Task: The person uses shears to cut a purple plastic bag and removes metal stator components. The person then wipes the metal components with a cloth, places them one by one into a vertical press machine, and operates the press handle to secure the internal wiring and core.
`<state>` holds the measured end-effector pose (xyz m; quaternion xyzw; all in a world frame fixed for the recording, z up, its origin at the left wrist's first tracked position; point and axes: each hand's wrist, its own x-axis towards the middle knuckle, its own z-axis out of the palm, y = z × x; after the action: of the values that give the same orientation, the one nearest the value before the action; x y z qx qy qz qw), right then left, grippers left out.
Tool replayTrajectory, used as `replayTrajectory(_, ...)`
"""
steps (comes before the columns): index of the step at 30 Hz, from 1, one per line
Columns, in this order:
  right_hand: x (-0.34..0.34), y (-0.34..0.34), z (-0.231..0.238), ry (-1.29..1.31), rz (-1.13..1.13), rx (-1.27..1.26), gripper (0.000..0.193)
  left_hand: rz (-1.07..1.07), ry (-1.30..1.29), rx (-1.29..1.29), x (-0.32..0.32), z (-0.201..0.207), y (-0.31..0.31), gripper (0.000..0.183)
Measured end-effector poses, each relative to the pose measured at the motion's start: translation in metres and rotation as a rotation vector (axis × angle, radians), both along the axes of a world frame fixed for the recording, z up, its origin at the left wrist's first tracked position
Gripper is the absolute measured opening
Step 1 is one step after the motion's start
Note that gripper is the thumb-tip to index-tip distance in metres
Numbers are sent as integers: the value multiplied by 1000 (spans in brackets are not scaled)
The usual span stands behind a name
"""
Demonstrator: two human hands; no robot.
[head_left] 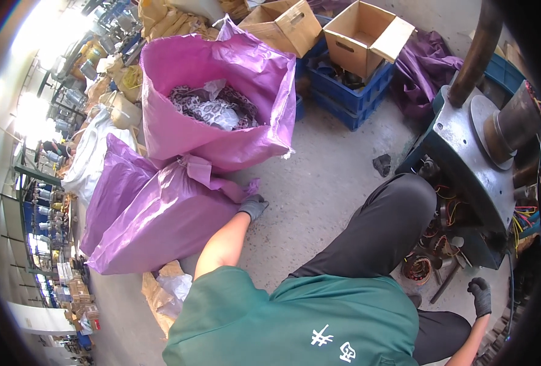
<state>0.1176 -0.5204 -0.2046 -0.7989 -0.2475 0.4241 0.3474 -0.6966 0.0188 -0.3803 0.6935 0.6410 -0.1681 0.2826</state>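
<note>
Workshop floor (325, 183) bears purple sacks (167, 222); whether left fingers (259, 204) or right fingers (479, 285) grip, unclear.

Brown boxes (354, 58), stacked blue crates (359, 102)

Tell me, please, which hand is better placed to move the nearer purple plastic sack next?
Probably the grey-gloved left hand: it is at the edge of the purple sack. The grey-gloved right hand is far from it, on the opposite side.
</note>
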Motion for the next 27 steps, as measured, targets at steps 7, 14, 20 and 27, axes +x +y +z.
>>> replayTrajectory(7, -7, -3, 6, 50, -98, -132, 28, -6, -323, 526, 21, 123, -70, 39)
replayTrajectory(14, 6, 10, -13, 56, -18, -93, 29, 370, -716, 1512, -38, 235, -28, 26)
replayTrajectory(20, 8, 9, -14, 67, 2, -58, 30, 178, 6, 1227, -101, 272, 39, 20)
replayTrajectory(27, 5, -8, -10, 122, -57, 5, 31, 694, -778, 1206, -123, 231, 69, 19)
